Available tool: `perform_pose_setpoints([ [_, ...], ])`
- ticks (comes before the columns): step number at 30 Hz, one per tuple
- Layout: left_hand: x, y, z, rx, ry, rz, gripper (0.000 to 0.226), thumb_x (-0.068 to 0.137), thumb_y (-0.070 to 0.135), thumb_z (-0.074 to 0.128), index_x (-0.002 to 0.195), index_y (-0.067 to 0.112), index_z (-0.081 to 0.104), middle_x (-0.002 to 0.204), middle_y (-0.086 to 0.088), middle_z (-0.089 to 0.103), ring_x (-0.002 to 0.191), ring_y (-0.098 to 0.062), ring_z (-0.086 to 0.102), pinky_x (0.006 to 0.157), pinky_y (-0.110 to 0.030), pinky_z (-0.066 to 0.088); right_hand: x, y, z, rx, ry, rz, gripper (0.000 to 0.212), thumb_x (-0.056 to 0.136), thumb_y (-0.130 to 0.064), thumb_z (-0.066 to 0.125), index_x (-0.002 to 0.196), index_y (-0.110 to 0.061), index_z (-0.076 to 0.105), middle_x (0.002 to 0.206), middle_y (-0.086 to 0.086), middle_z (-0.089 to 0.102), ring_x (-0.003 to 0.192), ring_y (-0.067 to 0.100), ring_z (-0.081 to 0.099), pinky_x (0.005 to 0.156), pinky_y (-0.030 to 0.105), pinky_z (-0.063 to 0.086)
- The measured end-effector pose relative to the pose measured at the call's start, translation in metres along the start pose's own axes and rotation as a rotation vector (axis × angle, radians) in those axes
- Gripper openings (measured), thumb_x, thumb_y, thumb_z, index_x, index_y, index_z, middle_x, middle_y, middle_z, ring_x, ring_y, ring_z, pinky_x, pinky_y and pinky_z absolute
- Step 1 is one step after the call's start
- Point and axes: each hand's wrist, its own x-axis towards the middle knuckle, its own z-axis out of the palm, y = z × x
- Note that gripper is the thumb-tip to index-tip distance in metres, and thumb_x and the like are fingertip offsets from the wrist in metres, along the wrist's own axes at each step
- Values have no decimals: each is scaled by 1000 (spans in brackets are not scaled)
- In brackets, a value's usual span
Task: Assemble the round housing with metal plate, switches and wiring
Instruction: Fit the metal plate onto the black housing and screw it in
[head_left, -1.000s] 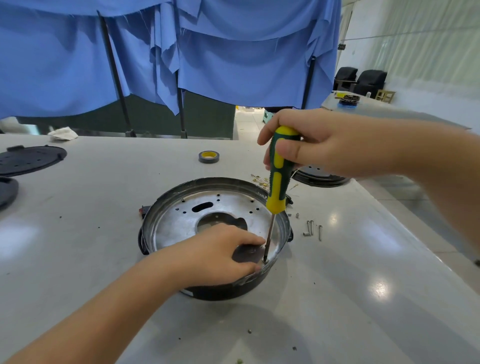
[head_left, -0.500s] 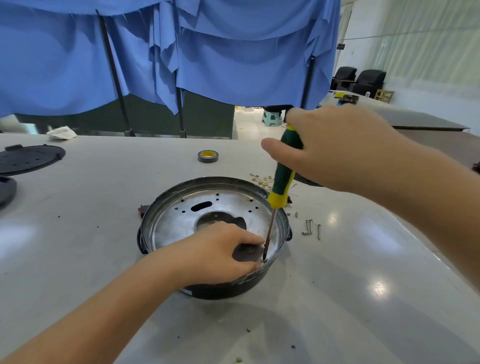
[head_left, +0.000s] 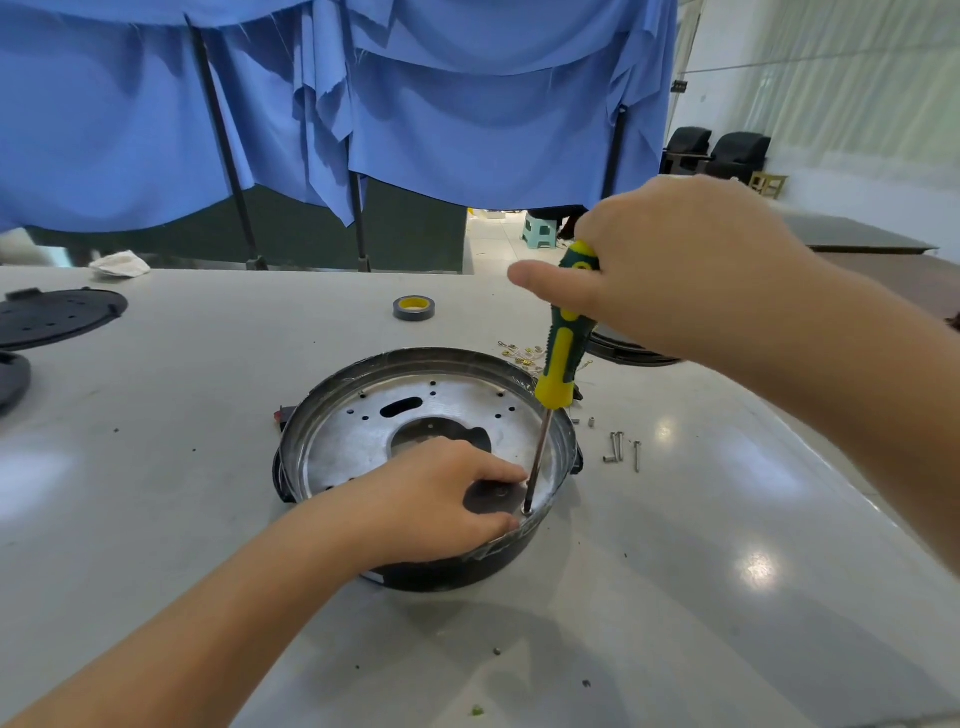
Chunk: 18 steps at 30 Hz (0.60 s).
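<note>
1. The round housing (head_left: 332, 415) sits on the desk (head_left: 675, 597) right in front of you, open side up, its dark outer wall showing at the near edge.
2. The metal plate (head_left: 343, 441) lies flat inside the housing, with an irregular central cutout, an oblong slot toward the far side and several small holes.
3. Your left hand (head_left: 436, 499) rests on the near part of the plate, fingers curled with the tips by a small dark round piece (head_left: 493, 500) beside the screwdriver tip; whether the fingers actually pinch that piece cannot be told.
4. Your right hand (head_left: 670, 265) grips the top of the screwdriver (head_left: 560, 358), fingers wrapped around the green-and-yellow handle and the thumb pointing left.
5. The screwdriver stands nearly upright, leaning slightly, with its tip planted on the plate near the housing's near-right rim.
6. Just right of the housing, a few loose screws (head_left: 621, 449) lie on the desk, and small brass-coloured terminals (head_left: 519, 353) are scattered beyond the far-right rim.
7. A roll of tape (head_left: 413, 307), grey with a yellow core, lies farther back on the desk.
8. A dark round cover (head_left: 52, 317) lies at the far left of the desk, with another dark part (head_left: 13, 379) at the left edge nearer you, and a dark disc (head_left: 623, 351) shows partly under your right forearm.
9. A crumpled white cloth (head_left: 120, 264) lies at the desk's far left edge, and blue drapes (head_left: 467, 104) hang behind.
</note>
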Motion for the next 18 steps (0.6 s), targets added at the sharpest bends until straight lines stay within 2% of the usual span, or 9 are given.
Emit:
perform_pose_setpoints([
  [3,0,1,-1,3,-10,4,44,90,40,61,134,37,56,122,20,65,112,2,56,100,-26,47,0,3,0,179,-116,-29,59,85,-71,26,68,-17,41,60,2,45,53,18,43,49,30,32],
  [5,0,1,-1,11,-14,-1,45,90,40,61,134,36,56,123,19,64,112,2,56,100,-27,47,0,2,-2,376,-215,-38,43,90,-60,32,75,-20,40,66,0,47,57,17,42,51,31,33],
  [7,0,1,-1,13,-9,-5,44,90,41,61,133,36,57,121,19,65,110,2,57,99,-27,47,0,2,-2,471,-228,-74,38,92,-57,35,79,-21,42,69,0,50,58,15,44,52,30,35],
  [10,-1,2,0,-3,-1,-8,39,89,41,60,128,36,60,114,17,68,105,0,59,96,-29,48,-1,-4,6,483,-77,-95,48,86,-68,35,77,-22,44,62,-5,49,53,11,44,51,28,33],
  [13,-2,3,0,-7,-1,-23,39,90,40,60,129,37,59,116,16,68,105,0,58,96,-27,48,-5,-9,20,500,102,-16,48,87,-68,38,72,-22,43,57,-6,46,49,8,41,49,25,32],
  [16,-3,4,0,-20,-3,-32,37,90,40,59,128,37,58,118,14,67,107,0,56,96,-22,46,-9,-1,36,617,120,97,47,89,-62,43,74,-19,50,61,-3,53,52,10,44,51,24,37],
  [18,-4,4,0,-30,-2,-40,39,91,41,59,129,38,58,121,14,65,112,-1,55,96,-18,43,-14,13,41,768,170,192,44,90,-59,47,71,-19,54,58,-7,59,46,4,45,48,16,37],
])
